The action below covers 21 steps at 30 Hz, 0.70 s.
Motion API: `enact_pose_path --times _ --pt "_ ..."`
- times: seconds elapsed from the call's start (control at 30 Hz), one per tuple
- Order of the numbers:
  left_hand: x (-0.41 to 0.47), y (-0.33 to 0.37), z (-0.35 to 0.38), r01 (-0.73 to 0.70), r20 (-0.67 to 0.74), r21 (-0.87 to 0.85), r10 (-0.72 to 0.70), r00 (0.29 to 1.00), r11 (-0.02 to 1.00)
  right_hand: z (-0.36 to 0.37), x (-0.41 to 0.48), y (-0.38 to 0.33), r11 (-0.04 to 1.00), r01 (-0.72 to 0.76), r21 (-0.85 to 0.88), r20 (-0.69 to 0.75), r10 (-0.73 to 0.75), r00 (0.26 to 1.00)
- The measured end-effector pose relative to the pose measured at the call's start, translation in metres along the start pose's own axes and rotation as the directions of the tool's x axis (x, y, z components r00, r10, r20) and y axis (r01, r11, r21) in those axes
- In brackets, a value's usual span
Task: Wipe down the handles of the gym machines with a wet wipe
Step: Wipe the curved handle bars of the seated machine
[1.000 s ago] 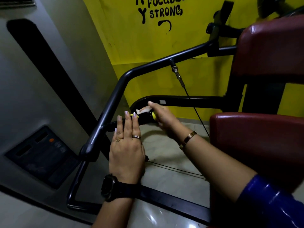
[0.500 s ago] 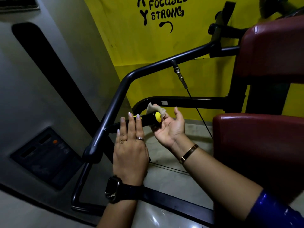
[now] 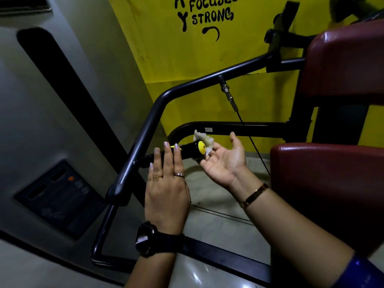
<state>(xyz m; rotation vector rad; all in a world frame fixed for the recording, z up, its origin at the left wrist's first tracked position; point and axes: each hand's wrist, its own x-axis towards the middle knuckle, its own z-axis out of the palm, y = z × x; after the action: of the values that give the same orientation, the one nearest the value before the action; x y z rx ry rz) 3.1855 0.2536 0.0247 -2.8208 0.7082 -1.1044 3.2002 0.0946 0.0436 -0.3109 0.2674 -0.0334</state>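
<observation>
Nearby, two bare hands meet at a gym machine's handle, one of them bringing a wipe.
Nearest, the left hand (image 3: 166, 190), with a black watch (image 3: 145, 239) on its wrist, lies flat with straight fingers resting on top of the black handle (image 3: 187, 151), gripping nothing. Just beyond it, the right hand (image 3: 224, 161) is turned palm up and open, thumb out. The white wipe (image 3: 208, 141) lies across its fingers, touching the handle's yellow end cap (image 3: 201, 147). A gold bracelet (image 3: 254, 195) circles that wrist. To the right sits a red seat (image 3: 328, 173). Farther back, a yellow wall (image 3: 176, 65) carries black lettering.
</observation>
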Motion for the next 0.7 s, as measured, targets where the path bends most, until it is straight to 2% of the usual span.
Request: enact_pose_path --times 0.23,0.37,0.5,0.7 --pt "0.0 0.0 0.001 0.005 -0.017 -0.01 -0.005 1.0 1.0 0.003 0.007 0.031 0.993 -0.112 -0.023 -0.008 0.112 0.994" --pt "0.0 0.0 0.003 0.002 -0.027 -0.026 -0.003 1.0 1.0 -0.007 0.004 0.018 0.999 -0.024 -0.047 -0.035 0.023 0.999" --pt "0.0 0.0 0.002 0.002 -0.021 -0.016 -0.002 1.0 1.0 -0.005 0.011 0.003 0.992 0.04 -0.117 0.005 -0.04 0.999" --pt "-0.001 -0.001 0.001 0.003 -0.009 -0.017 -0.003 1.0 1.0 0.002 0.025 0.017 0.973 -0.039 -0.228 0.055 0.052 0.997"
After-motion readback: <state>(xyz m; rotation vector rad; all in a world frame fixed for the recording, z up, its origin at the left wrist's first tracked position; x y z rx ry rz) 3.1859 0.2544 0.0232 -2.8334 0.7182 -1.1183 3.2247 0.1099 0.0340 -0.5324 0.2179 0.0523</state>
